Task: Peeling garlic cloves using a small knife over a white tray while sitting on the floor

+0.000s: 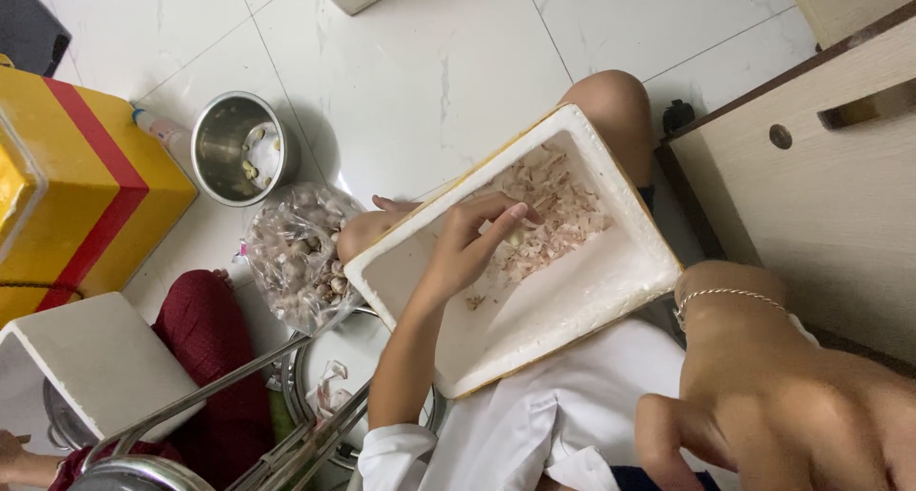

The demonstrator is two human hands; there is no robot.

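Observation:
A white foam box [582, 291] rests tilted on my lap, with a heap of pale garlic skins [558, 205] in its far corner. My left hand [472, 243] reaches into the box and pinches a garlic clove [516, 234] between fingertips and thumb. My right hand [792, 405], with a thin bracelet on the wrist, hovers close to the camera at the lower right, blurred and seen from the back. Its fingers run out of frame.
A clear plastic bag of garlic [301, 252] lies on the white tiled floor beside a steel bowl [239, 147] holding a few cloves. A yellow and red box [86, 195], a foam block [95, 357], a metal rack [305, 434], a wooden cabinet [840, 176]. Another person in dark red [210, 357] sits at the lower left.

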